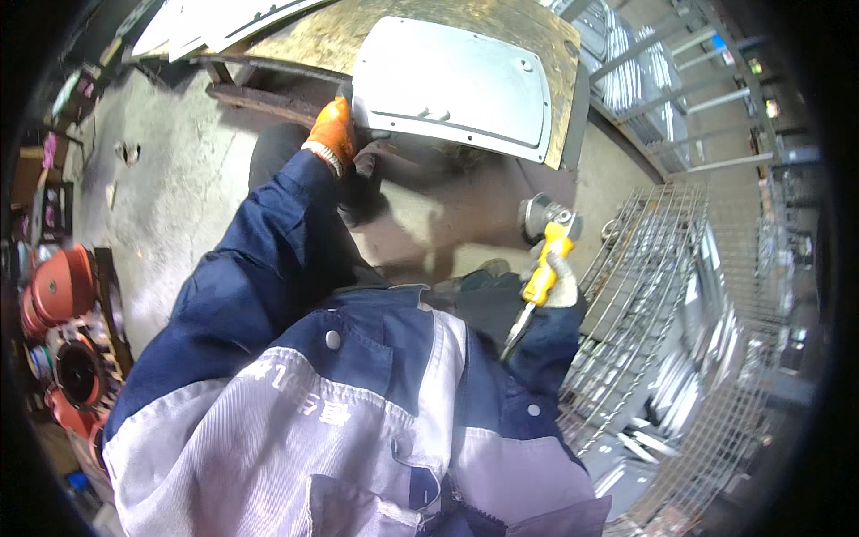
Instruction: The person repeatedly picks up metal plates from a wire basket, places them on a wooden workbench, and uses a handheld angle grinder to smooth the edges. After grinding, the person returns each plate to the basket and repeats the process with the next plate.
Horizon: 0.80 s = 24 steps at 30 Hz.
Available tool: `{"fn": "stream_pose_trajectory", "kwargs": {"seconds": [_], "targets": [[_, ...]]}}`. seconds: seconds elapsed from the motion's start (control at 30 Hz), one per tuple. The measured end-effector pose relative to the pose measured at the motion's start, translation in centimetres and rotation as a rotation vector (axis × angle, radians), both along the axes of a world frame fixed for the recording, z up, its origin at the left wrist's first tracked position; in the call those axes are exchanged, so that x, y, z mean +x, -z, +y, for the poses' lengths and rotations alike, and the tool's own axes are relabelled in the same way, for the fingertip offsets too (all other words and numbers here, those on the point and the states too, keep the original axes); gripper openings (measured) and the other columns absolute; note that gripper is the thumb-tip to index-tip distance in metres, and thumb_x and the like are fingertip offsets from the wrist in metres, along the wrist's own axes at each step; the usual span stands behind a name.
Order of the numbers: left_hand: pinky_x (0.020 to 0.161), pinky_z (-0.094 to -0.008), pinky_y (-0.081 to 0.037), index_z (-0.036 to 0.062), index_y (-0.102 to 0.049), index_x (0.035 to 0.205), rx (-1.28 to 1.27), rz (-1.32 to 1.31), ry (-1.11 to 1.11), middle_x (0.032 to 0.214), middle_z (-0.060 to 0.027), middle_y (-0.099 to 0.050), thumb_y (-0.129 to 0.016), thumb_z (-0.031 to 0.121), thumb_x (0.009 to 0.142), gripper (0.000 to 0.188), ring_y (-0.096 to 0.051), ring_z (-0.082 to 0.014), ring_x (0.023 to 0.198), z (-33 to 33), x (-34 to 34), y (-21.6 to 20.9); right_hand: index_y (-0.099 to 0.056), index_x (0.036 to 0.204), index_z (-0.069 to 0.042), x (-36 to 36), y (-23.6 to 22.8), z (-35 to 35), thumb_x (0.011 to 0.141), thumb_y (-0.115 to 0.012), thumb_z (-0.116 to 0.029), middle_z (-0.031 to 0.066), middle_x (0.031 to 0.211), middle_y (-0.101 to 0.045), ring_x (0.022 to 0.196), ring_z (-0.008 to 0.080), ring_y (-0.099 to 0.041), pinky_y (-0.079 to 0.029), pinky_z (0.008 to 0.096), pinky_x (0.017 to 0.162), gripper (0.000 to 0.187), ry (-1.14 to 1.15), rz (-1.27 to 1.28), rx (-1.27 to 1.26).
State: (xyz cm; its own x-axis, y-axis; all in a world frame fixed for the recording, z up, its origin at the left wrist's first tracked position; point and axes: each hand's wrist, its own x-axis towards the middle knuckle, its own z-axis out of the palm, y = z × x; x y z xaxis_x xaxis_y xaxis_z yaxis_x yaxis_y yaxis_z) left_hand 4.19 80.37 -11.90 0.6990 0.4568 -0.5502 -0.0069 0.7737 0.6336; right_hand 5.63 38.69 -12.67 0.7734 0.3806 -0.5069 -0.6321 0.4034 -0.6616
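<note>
A pale grey metal panel (452, 80) with rounded corners lies on the wooden workbench (322, 43), its near edge reaching past the bench. Small holes run along its rim, and two small raised marks show near the lower edge. My left hand (333, 130), in an orange glove with a knit cuff, grips the panel's lower left corner; the fingertips are partly hidden. Off to the right and below the bench, my right hand (564, 282) in a pale glove is closed around a yellow-bodied hand-held disc grinder (548, 264). The grinder's round head is apart from the panel.
More pale panels (224, 22) lie at the bench's far left. A wire mesh basket (626, 295) holding metal pieces stands close to my right side. Beyond it, a metal rack (671, 107) contains stacked sheets. Reddish-brown round containers (64, 282) stand at the left.
</note>
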Motion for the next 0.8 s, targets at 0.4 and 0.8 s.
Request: {"fn": "stream_pose_trajectory", "kwargs": {"seconds": [0.4,0.8], "targets": [[0.093,-0.0326,-0.048,0.0074,-0.048,0.134,-0.411,-0.844,0.624,0.118,-0.0097,-0.060,-0.050,0.031,0.098,0.042,-0.060,-0.0217,0.106,-9.6,-9.7,2.2,-0.057,0.111,-0.002,-0.2,-6.9,16.5,0.076,-0.069,-0.001,0.0036,0.085,-0.062,0.066,0.0108,-0.059,-0.048,0.0226,0.058,0.037,-0.572,-0.524,-0.451],[0.081,-0.0279,-0.052,0.0067,-0.056,0.120,-0.281,-0.414,0.446,0.111,-0.0061,-0.061,-0.062,0.046,0.089,0.051,-0.062,-0.0131,0.095,-6.7,-8.6,-3.1,-0.056,0.117,0.004,5.3,-5.3,25.7,0.076,-0.069,-0.001,0.0084,0.093,-0.064,0.079,0.0156,-0.062,-0.052,0.0267,0.073,0.043,-0.802,-0.441,-0.407]]}}
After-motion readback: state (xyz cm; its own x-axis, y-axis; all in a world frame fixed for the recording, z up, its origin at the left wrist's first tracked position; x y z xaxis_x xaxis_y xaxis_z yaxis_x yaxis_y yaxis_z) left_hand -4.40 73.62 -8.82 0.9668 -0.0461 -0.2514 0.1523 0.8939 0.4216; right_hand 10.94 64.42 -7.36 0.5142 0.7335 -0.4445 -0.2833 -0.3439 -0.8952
